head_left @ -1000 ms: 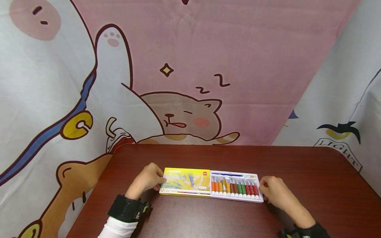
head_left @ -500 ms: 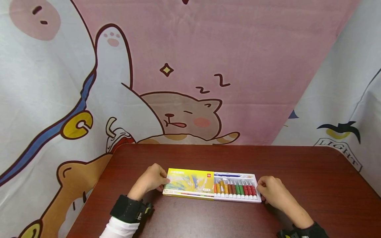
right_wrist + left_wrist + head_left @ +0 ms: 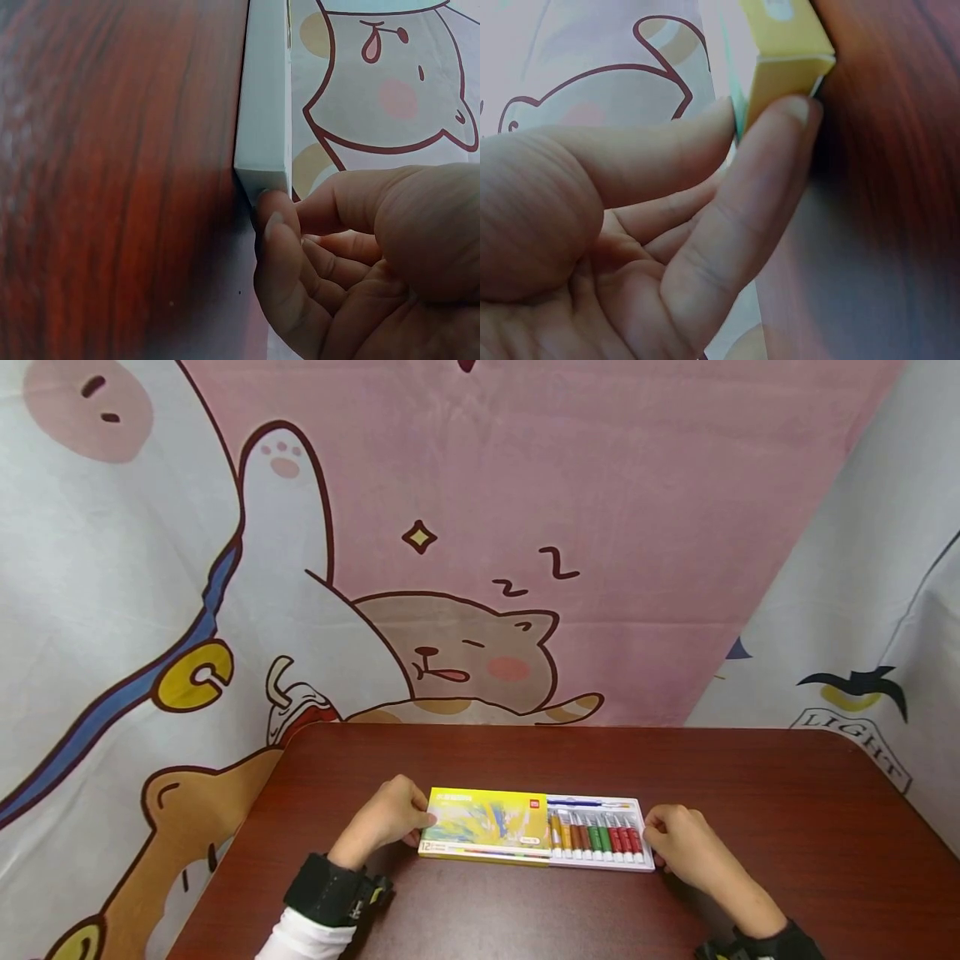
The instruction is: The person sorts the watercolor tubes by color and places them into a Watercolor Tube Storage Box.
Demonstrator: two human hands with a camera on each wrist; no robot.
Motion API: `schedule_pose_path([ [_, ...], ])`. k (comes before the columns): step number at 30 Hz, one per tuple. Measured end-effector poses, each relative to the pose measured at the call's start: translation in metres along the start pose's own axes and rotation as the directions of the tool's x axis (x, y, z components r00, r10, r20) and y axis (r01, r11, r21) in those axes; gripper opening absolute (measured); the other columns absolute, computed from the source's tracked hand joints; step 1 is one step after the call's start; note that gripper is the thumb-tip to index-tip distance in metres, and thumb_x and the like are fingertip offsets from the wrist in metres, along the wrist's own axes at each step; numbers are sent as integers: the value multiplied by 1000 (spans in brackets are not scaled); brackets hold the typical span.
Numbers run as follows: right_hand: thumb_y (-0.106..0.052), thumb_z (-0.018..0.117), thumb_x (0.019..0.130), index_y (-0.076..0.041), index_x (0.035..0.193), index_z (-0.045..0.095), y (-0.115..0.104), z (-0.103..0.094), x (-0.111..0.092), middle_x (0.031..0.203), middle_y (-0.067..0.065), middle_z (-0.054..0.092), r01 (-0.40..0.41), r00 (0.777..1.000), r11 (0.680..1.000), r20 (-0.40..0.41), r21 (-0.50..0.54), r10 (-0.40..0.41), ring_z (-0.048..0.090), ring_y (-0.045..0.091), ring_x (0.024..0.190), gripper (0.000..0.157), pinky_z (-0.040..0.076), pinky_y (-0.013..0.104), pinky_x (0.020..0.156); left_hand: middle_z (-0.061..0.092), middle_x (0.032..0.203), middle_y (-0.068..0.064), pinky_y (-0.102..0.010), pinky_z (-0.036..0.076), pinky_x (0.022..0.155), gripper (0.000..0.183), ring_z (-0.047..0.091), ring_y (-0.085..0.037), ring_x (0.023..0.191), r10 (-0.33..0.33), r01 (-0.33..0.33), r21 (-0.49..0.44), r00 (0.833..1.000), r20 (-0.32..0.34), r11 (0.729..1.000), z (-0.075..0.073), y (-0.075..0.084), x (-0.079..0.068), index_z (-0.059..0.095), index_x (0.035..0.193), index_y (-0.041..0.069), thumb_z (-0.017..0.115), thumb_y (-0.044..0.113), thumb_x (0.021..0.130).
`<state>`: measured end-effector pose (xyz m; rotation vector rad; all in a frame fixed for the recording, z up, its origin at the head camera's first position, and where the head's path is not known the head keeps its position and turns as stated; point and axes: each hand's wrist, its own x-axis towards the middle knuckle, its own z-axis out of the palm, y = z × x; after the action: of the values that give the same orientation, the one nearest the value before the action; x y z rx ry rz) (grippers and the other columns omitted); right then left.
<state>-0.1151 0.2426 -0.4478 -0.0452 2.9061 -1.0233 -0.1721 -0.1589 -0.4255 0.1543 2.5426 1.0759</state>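
Observation:
A yellow cardboard sleeve (image 3: 483,818) lies on the table, with a white tray (image 3: 600,864) sticking out of its right end. Paint tubes (image 3: 602,840) in orange-yellow, brown, green and red stand in a row in the tray, behind them a blue paintbrush (image 3: 585,802). My left hand (image 3: 388,814) pinches the sleeve's left end; in the left wrist view its thumb is on the printed face and a fingertip on the end of the sleeve (image 3: 784,79). At the tray's right end, my right hand (image 3: 688,842) holds the edge between thumb and curled fingers, its fingertips right at the white end wall (image 3: 262,180).
The dark red-brown wooden table (image 3: 525,918) extends round the box on all sides. Behind it hangs a cloth backdrop (image 3: 637,527) with cartoon animals. Black wrist straps (image 3: 330,889) sit on both wrists.
The sleeve has slid right with my left hand, and more of the tray is covered, the orange tubes now hidden. My right hand and the tray's end have shifted slightly left.

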Motion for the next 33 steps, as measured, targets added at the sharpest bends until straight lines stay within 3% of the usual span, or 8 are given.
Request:
schedule_pose_path([
  [10,-2,57,82,-9,74,59,-1,2,-1,53,1,52,-12,1000,1000,6,6,12,50,11,42,11,45,25,37,64,64,-12,-34,54,46,7,61,-20,48,45,-44,-62,999,15,997,8,3,0,67,87,-8,61,-8,83],
  [33,-2,56,82,-10,74,59,-6,6,-3,54,-1,53,29,1000,1000,4,-10,-29,49,9,42,12,44,25,38,65,66,-13,-35,53,45,10,60,-20,47,76,-75,-69,997,4,995,18,10,-2,66,92,-11,62,-8,83],
])
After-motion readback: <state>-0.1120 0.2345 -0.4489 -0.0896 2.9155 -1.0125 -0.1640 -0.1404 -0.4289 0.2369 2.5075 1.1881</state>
